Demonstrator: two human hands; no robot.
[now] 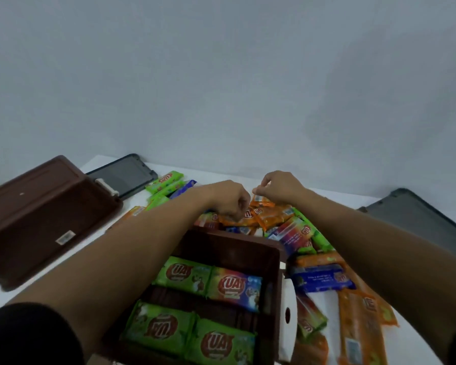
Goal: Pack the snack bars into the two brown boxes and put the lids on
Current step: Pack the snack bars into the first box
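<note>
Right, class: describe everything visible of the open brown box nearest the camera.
The open brown box looks like dark plastic, rectangular, upright and lidless on the white table. A white clasp sits on its right wall. Inside lie four snack bars in two rows, three green. The left forearm passes over its left side.

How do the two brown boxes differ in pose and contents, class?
The near box stands open side up and holds snack bars; the left box is turned with its opening hidden, no bars showing. The left box shows a white label; the near box shows none. Both are brown and lidless.
</note>
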